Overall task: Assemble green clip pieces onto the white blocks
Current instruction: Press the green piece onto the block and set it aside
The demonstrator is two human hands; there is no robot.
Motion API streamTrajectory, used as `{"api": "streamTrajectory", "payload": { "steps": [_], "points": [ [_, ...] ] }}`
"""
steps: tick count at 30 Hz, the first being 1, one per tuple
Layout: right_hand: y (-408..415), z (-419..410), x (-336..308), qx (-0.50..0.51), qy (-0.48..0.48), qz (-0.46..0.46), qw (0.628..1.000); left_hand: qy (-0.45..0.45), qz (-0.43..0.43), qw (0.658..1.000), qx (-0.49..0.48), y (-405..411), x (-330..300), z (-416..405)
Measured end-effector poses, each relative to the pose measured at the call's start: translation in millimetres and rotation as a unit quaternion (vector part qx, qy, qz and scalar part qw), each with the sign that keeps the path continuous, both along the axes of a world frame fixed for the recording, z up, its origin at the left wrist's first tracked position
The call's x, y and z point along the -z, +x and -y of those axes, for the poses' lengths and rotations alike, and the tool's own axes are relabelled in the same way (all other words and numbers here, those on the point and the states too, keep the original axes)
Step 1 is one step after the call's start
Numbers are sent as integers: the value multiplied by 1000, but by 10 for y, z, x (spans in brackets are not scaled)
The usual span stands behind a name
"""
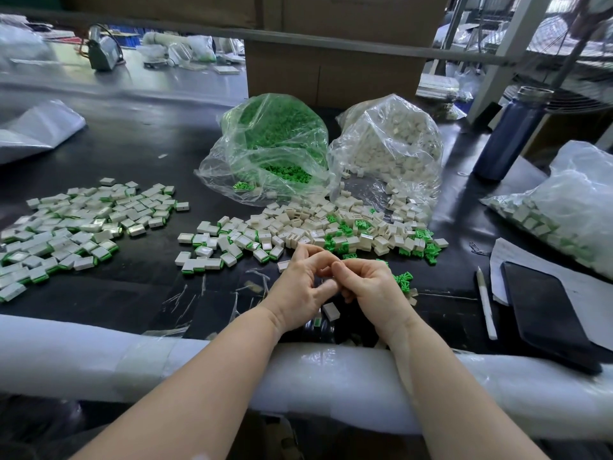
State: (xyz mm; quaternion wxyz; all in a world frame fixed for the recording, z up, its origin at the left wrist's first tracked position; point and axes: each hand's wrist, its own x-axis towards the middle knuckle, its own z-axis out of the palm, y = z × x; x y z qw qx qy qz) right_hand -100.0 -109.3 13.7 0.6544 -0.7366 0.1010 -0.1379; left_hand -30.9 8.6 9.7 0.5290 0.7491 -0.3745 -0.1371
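Foam edge pad [132, 356] nearest; just past it both hands [335, 287] pinch together, fingers curled, contents hidden — likely clip-to-block seating; next needs firm press.

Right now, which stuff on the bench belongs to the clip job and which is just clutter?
Job: bag of green clips; bag of white blocks; loose mixed pile; finished pile; left hand; right hand.
Lying about: phone; pen; blue bottle; papers.
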Motion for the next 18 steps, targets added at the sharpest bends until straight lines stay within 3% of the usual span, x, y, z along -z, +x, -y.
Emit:
{"api": "streamTrajectory", "payload": {
  "steps": [18],
  "points": [
    [-5, 5, 3, 1, 6, -2, 1000, 50, 17, 999, 9, 5, -6, -8]
  ]
}}
